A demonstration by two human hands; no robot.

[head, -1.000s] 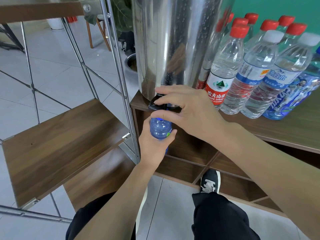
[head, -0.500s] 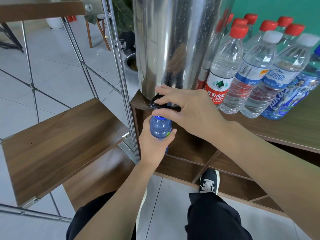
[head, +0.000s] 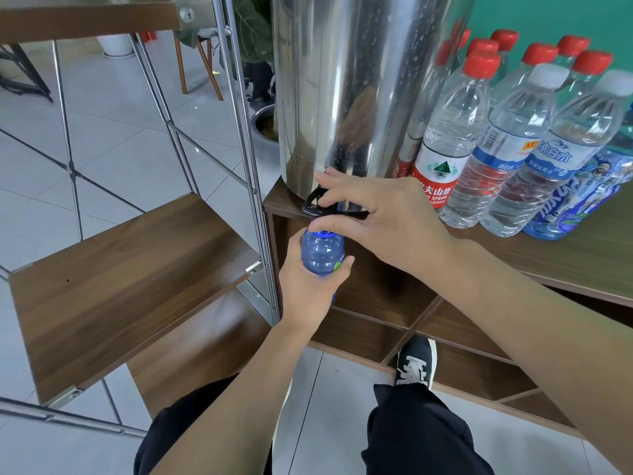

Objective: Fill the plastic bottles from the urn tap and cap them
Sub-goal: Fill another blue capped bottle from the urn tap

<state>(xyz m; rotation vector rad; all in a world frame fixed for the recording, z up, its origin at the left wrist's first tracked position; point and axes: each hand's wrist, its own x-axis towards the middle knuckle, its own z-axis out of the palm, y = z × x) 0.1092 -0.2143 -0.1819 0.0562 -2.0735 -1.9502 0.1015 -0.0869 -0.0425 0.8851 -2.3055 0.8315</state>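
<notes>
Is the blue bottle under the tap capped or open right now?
Open: the blue bottle, gripped by the left hand, shows a bare mouth below the tap.

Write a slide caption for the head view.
Left hand holds blue bottle under urn tap; right hand grips tap.

Bright even light, sharp focus, bowed wide-angle edges
</notes>
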